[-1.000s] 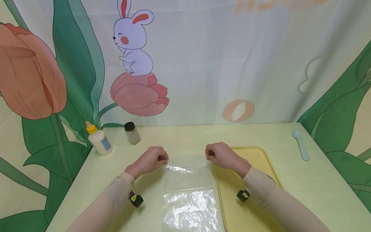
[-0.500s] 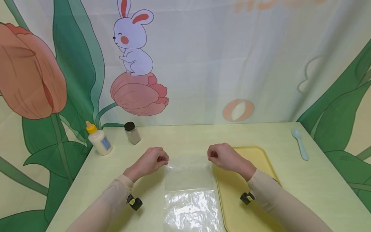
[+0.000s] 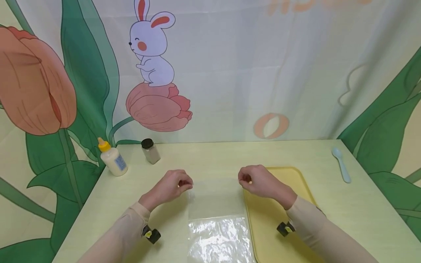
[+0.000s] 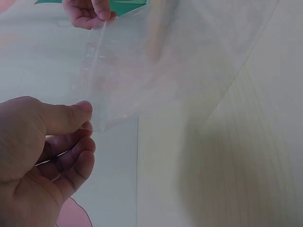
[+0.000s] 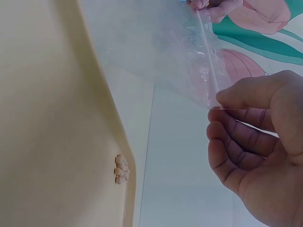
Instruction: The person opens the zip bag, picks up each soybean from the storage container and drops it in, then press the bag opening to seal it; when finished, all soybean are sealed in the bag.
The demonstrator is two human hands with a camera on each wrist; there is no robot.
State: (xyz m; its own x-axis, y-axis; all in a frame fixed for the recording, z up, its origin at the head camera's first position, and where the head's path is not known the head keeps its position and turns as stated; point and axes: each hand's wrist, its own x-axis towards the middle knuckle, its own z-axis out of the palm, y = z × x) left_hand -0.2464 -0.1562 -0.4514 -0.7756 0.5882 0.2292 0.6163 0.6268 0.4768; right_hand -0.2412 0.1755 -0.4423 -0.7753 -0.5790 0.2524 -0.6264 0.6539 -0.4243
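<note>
Pale-yellow table (image 3: 197,157) carries a yellow tray (image 3: 264,215) right of centre. Clear bag (image 3: 217,239) extends just left of the tray, its far edge held at 2 corners: left hand (image 3: 169,187) pinches 1, right hand (image 3: 261,181) the other; both grips narrow. Bottle (image 3: 113,160) stands at rear left, jar (image 3: 151,154) near it. Spoon (image 3: 342,166) lies at rear right.
</note>
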